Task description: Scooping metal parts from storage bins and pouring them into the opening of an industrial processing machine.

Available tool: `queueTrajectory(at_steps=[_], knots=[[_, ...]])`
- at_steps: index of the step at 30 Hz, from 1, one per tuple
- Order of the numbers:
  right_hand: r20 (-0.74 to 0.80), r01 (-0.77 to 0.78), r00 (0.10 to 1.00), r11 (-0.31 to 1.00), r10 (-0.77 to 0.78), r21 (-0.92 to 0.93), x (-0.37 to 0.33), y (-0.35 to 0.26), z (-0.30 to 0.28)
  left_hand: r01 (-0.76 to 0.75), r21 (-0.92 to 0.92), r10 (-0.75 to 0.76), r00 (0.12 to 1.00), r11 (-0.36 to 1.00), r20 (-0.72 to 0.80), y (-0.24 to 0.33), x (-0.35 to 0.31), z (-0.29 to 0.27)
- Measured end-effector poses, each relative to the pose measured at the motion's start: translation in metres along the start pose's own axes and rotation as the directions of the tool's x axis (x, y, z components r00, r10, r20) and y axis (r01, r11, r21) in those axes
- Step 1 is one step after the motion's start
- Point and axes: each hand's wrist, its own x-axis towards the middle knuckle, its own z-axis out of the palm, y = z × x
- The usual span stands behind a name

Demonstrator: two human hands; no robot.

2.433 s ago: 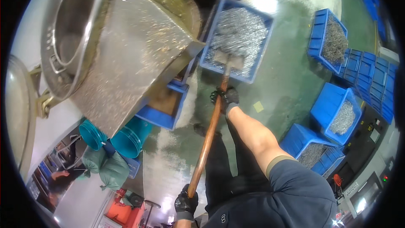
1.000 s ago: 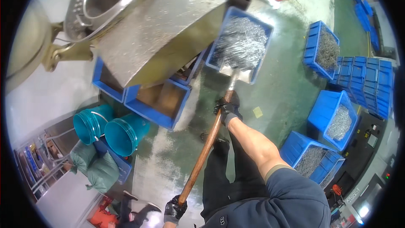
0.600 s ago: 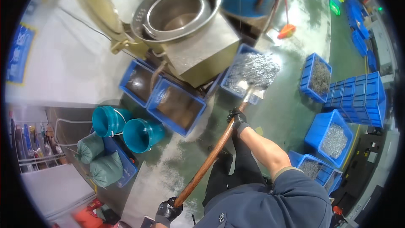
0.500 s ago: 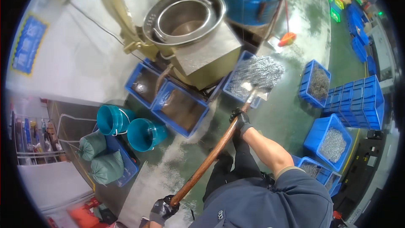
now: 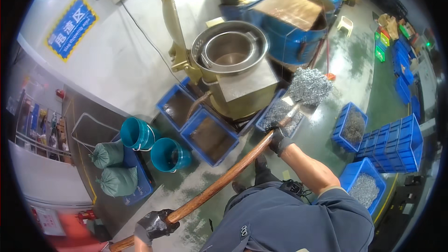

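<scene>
My black-gloved left hand (image 5: 157,225) is wrapped round the lower part of the wooden handle of a shovel (image 5: 224,176). Farther up the handle, close to the blade, my right hand (image 5: 281,141) grips it too, in a black glove. A heap of small shiny metal pieces (image 5: 310,87) lies on the shovel's blade, raised above a blue crate (image 5: 259,122). More metal pieces (image 5: 276,114) fill this crate. To its left, a machine with a round steel basin (image 5: 232,59) stands on a pale green base, the basin open at the top.
Two shallow blue crates (image 5: 212,162) with brown contents sit before the machine. Teal buckets (image 5: 163,154) and green sacks (image 5: 122,180) are at left. Blue crates of metal pieces (image 5: 349,144) and stacked crates (image 5: 389,141) line the right. Behind stands a large blue drum (image 5: 291,46).
The shovel blade has risen out of the crate with a heap of metal pieces on it. Both hands keep hold of the handle; my left hand has shifted leftward. The view has tilted up.
</scene>
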Motion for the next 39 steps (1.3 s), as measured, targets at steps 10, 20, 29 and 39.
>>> queueTrajectory(at_steps=[10, 20, 29, 39], knots=[[0.060, -0.018, 0.997, 0.951, 0.038, -0.308, 0.014, -0.015, 0.123, 0.120, -0.337, -0.151, 0.986, 0.934, -0.069, 0.042, -0.029, -0.024], [0.454, -0.186, 0.852, 0.962, 0.260, -0.201, 0.120, 0.039, 0.269, 0.064, -0.529, -0.267, 0.910, 0.847, -0.317, 0.077, -0.045, -0.012], [0.630, -0.231, 0.731, 0.964, 0.261, -0.132, 0.122, 0.064, 0.328, 0.625, 0.292, -0.095, 0.509, 0.724, -0.855, 0.170, 0.012, 0.026], [0.390, -0.342, 0.793, 0.871, 0.469, -0.352, 0.199, 0.091, 0.299, 0.607, 0.411, 0.037, 0.531, 0.680, -0.847, 0.195, 0.042, 0.013]])
